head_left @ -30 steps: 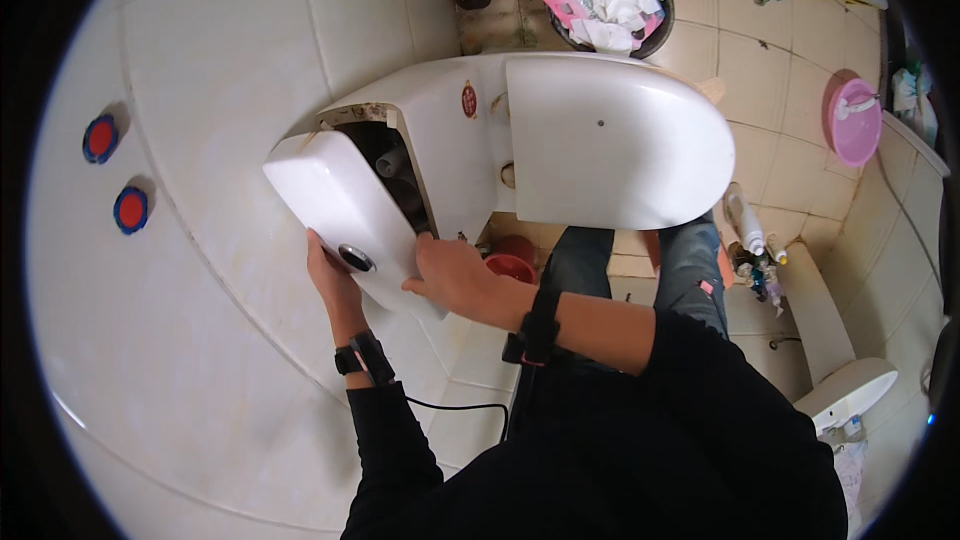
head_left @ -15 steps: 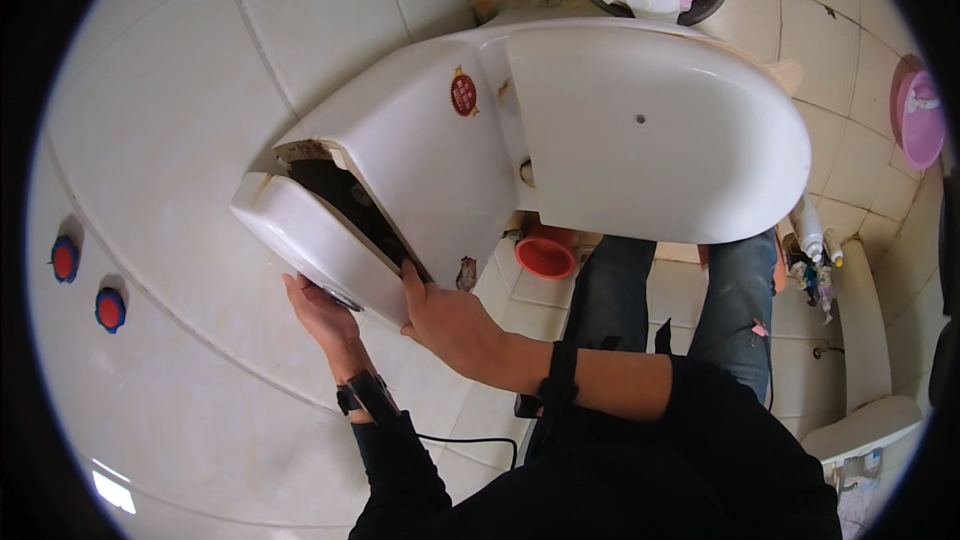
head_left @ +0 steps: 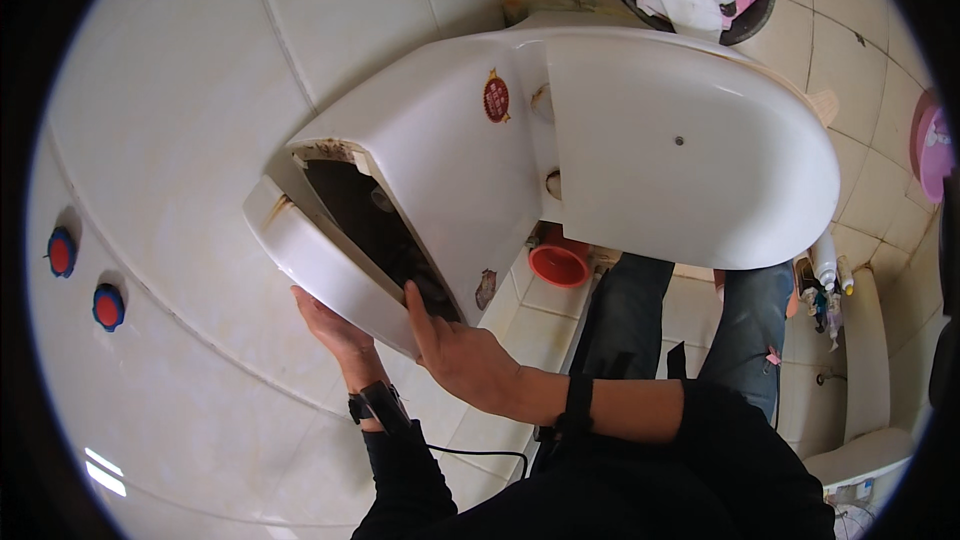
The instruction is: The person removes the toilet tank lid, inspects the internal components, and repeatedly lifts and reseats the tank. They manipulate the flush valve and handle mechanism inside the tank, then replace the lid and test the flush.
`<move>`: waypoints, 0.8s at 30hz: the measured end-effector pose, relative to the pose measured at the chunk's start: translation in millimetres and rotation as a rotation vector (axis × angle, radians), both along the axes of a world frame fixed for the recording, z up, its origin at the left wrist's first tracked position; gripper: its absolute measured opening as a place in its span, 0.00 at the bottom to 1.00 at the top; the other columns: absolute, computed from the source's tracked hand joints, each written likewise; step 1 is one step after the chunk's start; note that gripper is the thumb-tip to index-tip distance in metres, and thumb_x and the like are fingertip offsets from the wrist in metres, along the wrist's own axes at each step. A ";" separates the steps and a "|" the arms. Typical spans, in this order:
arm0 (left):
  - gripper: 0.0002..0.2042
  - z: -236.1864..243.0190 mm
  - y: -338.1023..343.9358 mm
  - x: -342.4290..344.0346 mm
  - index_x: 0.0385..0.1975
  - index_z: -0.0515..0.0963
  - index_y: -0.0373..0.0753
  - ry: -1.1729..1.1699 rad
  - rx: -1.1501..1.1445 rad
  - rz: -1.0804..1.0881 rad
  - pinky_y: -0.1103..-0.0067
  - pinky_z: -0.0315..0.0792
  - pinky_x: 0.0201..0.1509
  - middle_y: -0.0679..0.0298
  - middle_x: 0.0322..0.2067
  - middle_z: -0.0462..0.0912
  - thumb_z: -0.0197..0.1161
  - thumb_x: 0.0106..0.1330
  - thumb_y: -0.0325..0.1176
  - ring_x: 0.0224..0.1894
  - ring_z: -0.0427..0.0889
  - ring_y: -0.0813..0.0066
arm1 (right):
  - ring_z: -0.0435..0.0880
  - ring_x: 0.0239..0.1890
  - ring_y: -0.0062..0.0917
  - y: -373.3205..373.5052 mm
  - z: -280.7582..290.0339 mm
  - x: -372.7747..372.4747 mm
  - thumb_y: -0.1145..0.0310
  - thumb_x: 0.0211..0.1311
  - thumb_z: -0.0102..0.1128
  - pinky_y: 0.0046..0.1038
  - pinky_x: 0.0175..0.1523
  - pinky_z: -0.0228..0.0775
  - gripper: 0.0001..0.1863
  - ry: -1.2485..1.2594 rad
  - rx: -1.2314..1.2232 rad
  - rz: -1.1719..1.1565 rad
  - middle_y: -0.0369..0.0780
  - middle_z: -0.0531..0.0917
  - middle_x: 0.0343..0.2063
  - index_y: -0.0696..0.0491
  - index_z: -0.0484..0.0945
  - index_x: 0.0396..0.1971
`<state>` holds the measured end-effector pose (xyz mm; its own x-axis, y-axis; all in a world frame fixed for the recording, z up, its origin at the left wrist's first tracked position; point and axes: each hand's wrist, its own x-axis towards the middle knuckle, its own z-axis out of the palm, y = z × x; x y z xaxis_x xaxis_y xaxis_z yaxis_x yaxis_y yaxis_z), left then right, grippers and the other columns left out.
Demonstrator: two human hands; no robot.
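Observation:
My left hand [head_left: 340, 330] holds the white cistern lid [head_left: 315, 250] from underneath on its outer side. My right hand [head_left: 455, 360] grips the lid's near end, index finger over its edge beside the opening. The lid is tilted away from the toilet cistern [head_left: 435, 155], whose dark interior shows a pale pipe and some fittings too dim to make out. The cistern carries a red oval sticker. To its right lies the closed toilet seat cover [head_left: 690, 150].
A black bin [head_left: 750, 25] with paper waste stands behind the toilet. A red bucket [head_left: 560, 262] sits below it, near my legs. Bottles [head_left: 825, 260] stand at right, beside a pink basin [head_left: 932, 145]. Two blue-and-red knobs [head_left: 108, 307] are on the white tiles at left.
The lid has tipped outward, so its top and push button are hidden and more of the tank opening shows. Both hands moved with it; the view has shifted too.

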<state>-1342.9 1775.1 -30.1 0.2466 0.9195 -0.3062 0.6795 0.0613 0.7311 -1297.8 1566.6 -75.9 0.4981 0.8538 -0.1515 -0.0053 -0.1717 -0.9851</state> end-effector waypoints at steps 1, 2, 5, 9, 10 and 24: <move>0.30 0.6 0.5 -2.4 0.65 0.68 0.36 0.010 0.020 -0.011 0.69 0.73 0.59 0.59 0.56 0.79 0.35 0.81 0.56 0.56 0.79 0.65 | 0.83 0.23 0.28 -0.2 0.5 -0.3 0.72 0.60 0.61 0.25 0.22 0.75 0.44 -0.010 0.014 -0.008 0.45 0.79 0.24 0.76 0.49 0.70; 0.29 1.4 1.6 -4.4 0.65 0.68 0.37 0.033 0.052 -0.033 0.69 0.73 0.59 0.59 0.56 0.79 0.35 0.81 0.55 0.56 0.79 0.65 | 0.82 0.22 0.26 0.4 1.0 -0.6 0.75 0.57 0.59 0.24 0.21 0.74 0.43 -0.020 0.028 -0.017 0.44 0.79 0.23 0.77 0.51 0.70; 0.29 3.3 3.9 -8.5 0.66 0.67 0.39 0.047 0.025 -0.039 0.69 0.74 0.58 0.60 0.55 0.79 0.35 0.81 0.55 0.56 0.79 0.64 | 0.81 0.21 0.26 2.8 1.7 -1.6 0.75 0.57 0.59 0.25 0.21 0.74 0.43 -0.023 0.022 -0.042 0.44 0.79 0.23 0.77 0.51 0.70; 0.28 2.4 1.8 -6.2 0.66 0.67 0.39 0.009 0.004 -0.008 0.69 0.74 0.58 0.60 0.55 0.79 0.35 0.81 0.54 0.55 0.80 0.64 | 0.80 0.19 0.26 5.4 2.4 1.4 0.75 0.56 0.59 0.24 0.21 0.74 0.44 -0.002 0.018 -0.073 0.42 0.78 0.21 0.77 0.51 0.70; 0.28 1.9 0.5 -4.9 0.66 0.67 0.38 0.006 0.006 0.006 0.69 0.74 0.58 0.59 0.55 0.79 0.36 0.81 0.55 0.55 0.80 0.64 | 0.80 0.19 0.27 5.6 2.6 3.9 0.75 0.56 0.59 0.25 0.21 0.73 0.44 0.004 0.020 -0.071 0.42 0.78 0.20 0.76 0.50 0.70; 0.31 -6.5 3.2 -6.4 0.58 0.73 0.30 -0.009 -0.078 -0.067 0.71 0.67 0.61 0.57 0.54 0.80 0.41 0.79 0.57 0.56 0.77 0.67 | 0.86 0.27 0.39 9.1 -11.5 28.8 0.58 0.58 0.74 0.31 0.28 0.79 0.60 0.203 -0.067 0.115 0.52 0.82 0.32 0.73 0.38 0.72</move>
